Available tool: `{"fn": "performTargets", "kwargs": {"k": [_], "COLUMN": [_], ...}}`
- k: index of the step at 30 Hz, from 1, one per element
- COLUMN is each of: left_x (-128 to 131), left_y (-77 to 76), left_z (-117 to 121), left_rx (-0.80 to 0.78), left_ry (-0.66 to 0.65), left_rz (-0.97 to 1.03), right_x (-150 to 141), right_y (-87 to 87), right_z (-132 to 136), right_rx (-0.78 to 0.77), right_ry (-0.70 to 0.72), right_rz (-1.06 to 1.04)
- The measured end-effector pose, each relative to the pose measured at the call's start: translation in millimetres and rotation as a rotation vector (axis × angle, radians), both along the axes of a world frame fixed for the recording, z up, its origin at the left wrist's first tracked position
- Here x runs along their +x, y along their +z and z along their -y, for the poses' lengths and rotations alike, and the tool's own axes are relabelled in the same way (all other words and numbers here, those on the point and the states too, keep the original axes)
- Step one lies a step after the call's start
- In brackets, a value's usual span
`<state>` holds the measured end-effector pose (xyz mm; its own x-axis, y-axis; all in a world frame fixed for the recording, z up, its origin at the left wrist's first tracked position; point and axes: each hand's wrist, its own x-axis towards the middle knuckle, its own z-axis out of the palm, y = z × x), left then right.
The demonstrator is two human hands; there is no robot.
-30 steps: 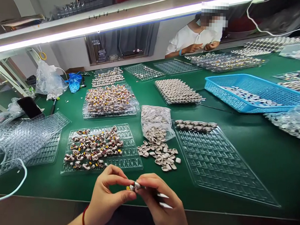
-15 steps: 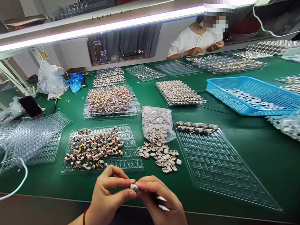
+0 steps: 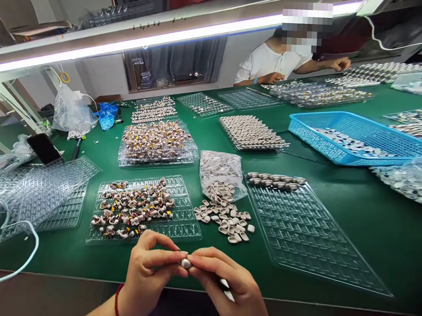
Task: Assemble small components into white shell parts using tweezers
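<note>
At the bottom centre of the frame, both hands meet over the near edge of the green table [image 3: 351,215]. Left hand [image 3: 146,278] and right hand [image 3: 226,287] are pressed together at the fingertips, each pinching the same small silvery shell piece [image 3: 185,263] between thumb and forefinger; the piece sits exactly where the two grips touch. A pale slim tool [image 3: 226,289] shows under the right hand's fingers (kind cannot be told). Red cord on the left wrist. Just above the hands, a clear blister tray [image 3: 180,226] carries a jumble of assembled pieces with yellow and red bits. To its right, a loose pile of beige shells [image 3: 225,219] lies on the table, spilling from a clear bag [image 3: 220,170]. Further right, a large clear tray [image 3: 309,232] with only its far row filled. Left of frame: stacked bare clear trays [image 3: 38,192], a dark phone [image 3: 43,148]. Upper right: blue basket [image 3: 341,135] holding small parts. Across the table at the top, another person in a white top [image 3: 267,62], one arm stretched out to the right over trays.
</note>
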<state>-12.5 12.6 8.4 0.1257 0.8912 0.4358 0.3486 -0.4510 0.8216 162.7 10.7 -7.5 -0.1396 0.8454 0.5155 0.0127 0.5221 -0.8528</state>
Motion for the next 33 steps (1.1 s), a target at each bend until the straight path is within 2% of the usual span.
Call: {"fn": "performTargets", "kwargs": {"k": [10,20,25,28,33], "left_x": [-1,2,2,-3,-4], "left_y": [0.1,15.9,17.5,14.6,2.1], "left_z": [-1,2,5,-2,-10], "left_rx": [0.173,0.371,0.412,0.224,-0.510], "left_ry": [0.021,-0.011,0.017,-0.021,-0.150], "left_rz": [-0.100,-0.303,-0.339,-0.215,0.251], "right_x": [-2,5,6,7,8], "right_y": [1.6,15.8,20.8,21.4,23.2], "right_z": [-1,-4,-7,-12,-18], "right_rx": [-0.143,-0.276,-0.438,-0.515,-0.542], "right_ry": [0.051,0.189,0.253,0.293,0.304], "right_rz": [0.008,0.012,-0.024,-0.040,-0.081]}}
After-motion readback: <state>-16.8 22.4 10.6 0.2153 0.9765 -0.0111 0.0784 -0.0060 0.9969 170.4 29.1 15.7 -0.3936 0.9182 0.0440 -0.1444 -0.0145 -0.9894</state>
